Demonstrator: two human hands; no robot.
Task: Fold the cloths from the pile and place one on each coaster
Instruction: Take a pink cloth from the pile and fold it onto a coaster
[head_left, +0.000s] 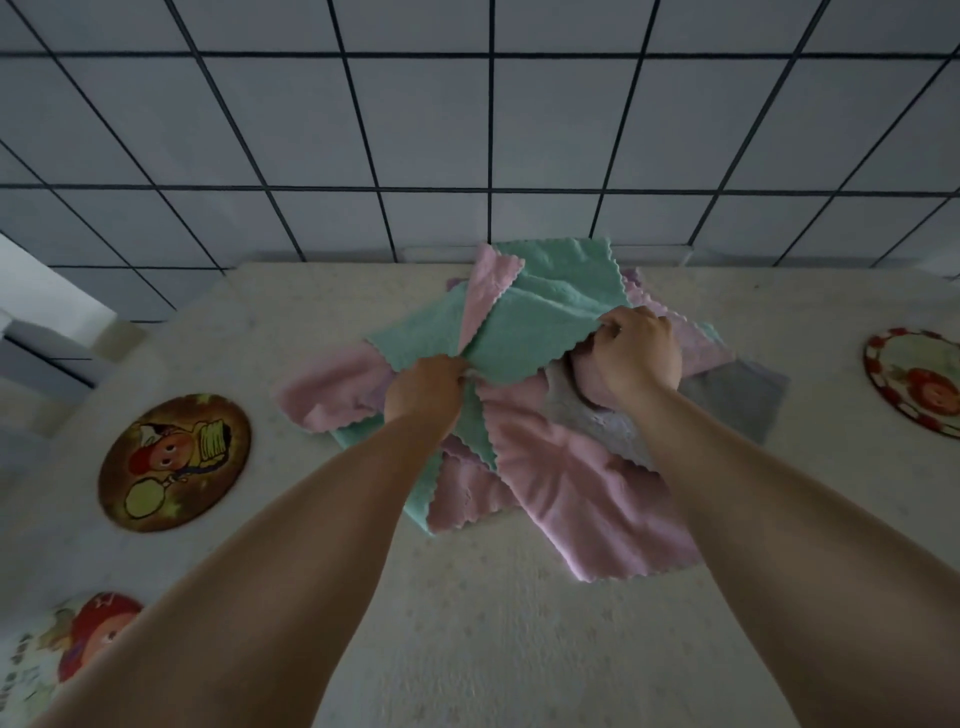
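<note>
I had both hands, left hand (423, 387) and right hand (636, 348), pinching the top green cloth (540, 322); every visible coaster (174, 462) lay bare, nothing folded

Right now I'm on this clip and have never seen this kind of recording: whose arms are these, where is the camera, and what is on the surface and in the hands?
There is no machine here. A person wears one wide-angle camera on the head, looking forward and down, so both bare arms reach in from the bottom of the head view. On a pale table against a tiled wall lies a pile of cloths in green, pink and grey. The left hand and right hand each pinch one edge of the top green cloth. Three round picture coasters show, none with a cloth on it: a brown coaster at left, a red coaster partly cut off at lower left, and a red-rimmed coaster at the right edge.
</note>
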